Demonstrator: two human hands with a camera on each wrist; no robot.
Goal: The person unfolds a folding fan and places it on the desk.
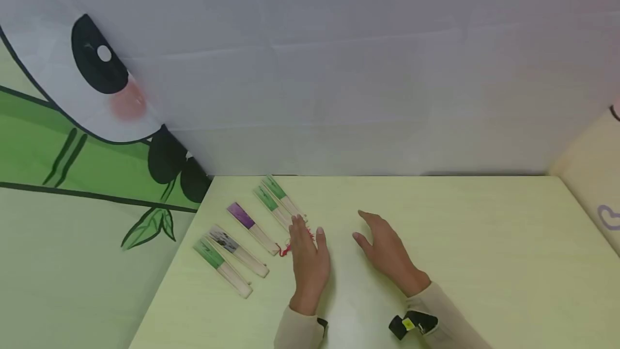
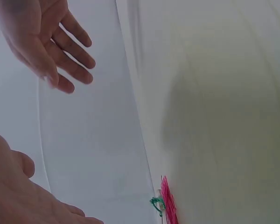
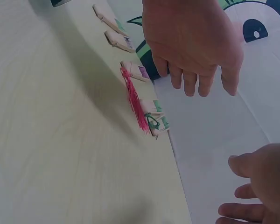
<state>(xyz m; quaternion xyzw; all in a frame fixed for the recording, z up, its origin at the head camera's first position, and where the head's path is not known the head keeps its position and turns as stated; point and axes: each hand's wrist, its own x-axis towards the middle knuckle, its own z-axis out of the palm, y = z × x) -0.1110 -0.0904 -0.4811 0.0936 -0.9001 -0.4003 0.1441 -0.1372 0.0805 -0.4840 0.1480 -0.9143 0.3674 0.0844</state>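
Several folded hand fans lie slantwise in a row on the left part of the table. Nearest me is a green-ended fan (image 1: 209,253), and beside it one with a grey-black picture (image 1: 224,239). A purple-ended fan (image 1: 242,215) with a pink-red tassel (image 3: 134,100) comes behind it, then two more green-ended fans (image 1: 266,198) at the back. My left hand (image 1: 310,263) hovers just right of the fans, fingers straight, overlapping the ends of the back ones in the head view. My right hand (image 1: 389,252) is held apart to the right, fingers relaxed and slightly bent. Both hands hold nothing.
The pale table (image 1: 484,241) meets a white cloth backdrop (image 1: 339,96) at its back edge. A cartoon-printed cloth (image 1: 97,160) stands along the left side, and a light panel (image 1: 588,187) on the right. A black strap device (image 1: 411,323) sits on my right wrist.
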